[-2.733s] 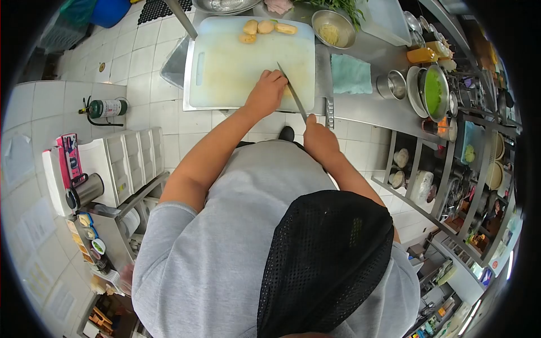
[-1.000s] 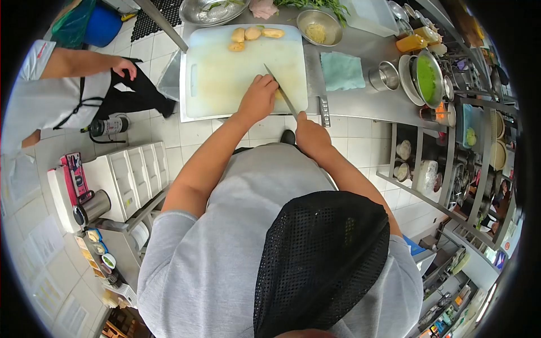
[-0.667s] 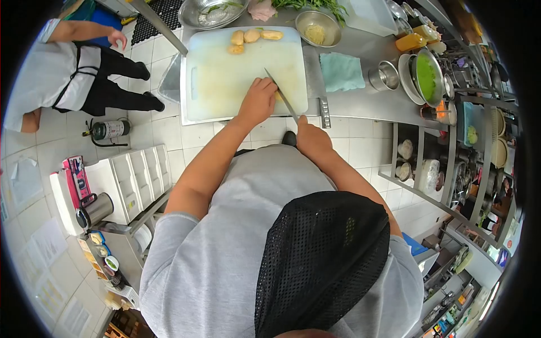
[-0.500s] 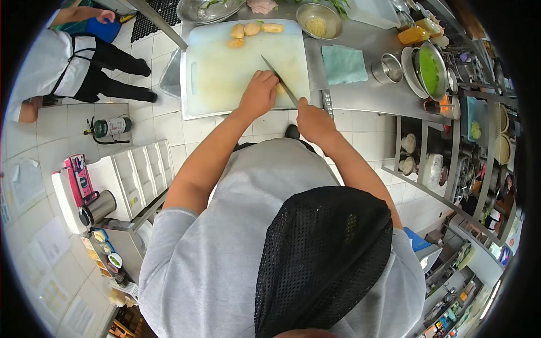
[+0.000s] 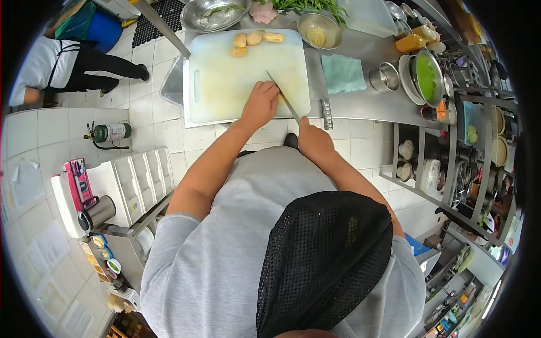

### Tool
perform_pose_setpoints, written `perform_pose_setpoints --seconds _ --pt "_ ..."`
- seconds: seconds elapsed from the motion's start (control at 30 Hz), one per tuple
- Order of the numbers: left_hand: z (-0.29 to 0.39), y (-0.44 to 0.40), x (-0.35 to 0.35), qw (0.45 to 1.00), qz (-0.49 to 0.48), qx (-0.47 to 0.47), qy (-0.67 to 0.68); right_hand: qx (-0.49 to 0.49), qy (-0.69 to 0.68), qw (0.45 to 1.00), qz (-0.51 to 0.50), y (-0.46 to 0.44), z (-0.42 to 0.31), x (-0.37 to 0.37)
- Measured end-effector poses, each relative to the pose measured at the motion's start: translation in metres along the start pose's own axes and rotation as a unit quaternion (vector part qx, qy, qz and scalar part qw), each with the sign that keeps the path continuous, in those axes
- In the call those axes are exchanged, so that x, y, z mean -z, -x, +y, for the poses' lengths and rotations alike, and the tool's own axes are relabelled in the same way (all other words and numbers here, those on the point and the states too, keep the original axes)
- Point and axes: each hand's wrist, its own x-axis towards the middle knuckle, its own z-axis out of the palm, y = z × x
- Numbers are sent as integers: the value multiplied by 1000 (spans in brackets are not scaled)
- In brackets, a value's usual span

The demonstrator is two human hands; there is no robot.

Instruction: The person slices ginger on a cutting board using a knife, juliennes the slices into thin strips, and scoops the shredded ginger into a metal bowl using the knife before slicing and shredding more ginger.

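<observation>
On the white cutting board (image 5: 217, 84), my left hand (image 5: 261, 105) presses down with curled fingers. A small yellow root piece (image 5: 280, 98) shows beside its fingertips, mostly covered by the hand and the blade. My right hand (image 5: 315, 139) is closed around the handle of a knife (image 5: 289, 105), at the board's near right corner. The blade slants up and left, close against my left fingers. Several peeled yellow root pieces (image 5: 254, 38), which look like ginger, lie at the board's far edge. Thin yellow shreds (image 5: 316, 37) sit in a metal bowl (image 5: 304, 23) beyond the board.
A metal handle with holes (image 5: 327, 114) lies right of the board. Farther right are a green cloth (image 5: 342, 74), a steel cup (image 5: 385, 77) and a pan of green liquid (image 5: 429, 79). Leafy greens (image 5: 307, 5) lie at the back. Another person (image 5: 65, 63) stands on the left.
The board and counter appear slightly lower in view. My hands keep nearly the same place on the board, the knife still beside my left fingers. The other person at left has shifted posture.
</observation>
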Motion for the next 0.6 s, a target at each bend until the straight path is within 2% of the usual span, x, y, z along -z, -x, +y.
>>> perform_pose_setpoints --seconds 0.07,0.13,0.27,0.4,0.43,0.53,0.6 --pt "0 3 -1 1000 3 0 3 5 10 1000 11 -14 7 -14" --pt "-1 3 3 999 -29 12 -7 47 6 999 18 -15 -2 8" --pt "3 -3 4 999 -25 8 -28 30 19 999 10 4 -3 19" --pt "-2 1 1 1000 -6 3 -4 -7 9 1000 8 -14 -5 -6" --pt "-2 4 0 1000 3 -9 -5 24 8 999 36 -17 -5 -5" --pt "1 2 5 1000 -23 19 0 26 13 999 -15 -10 -16 32" --pt "1 0 5 1000 -8 8 -3 14 7 1000 -26 1 -18 36"
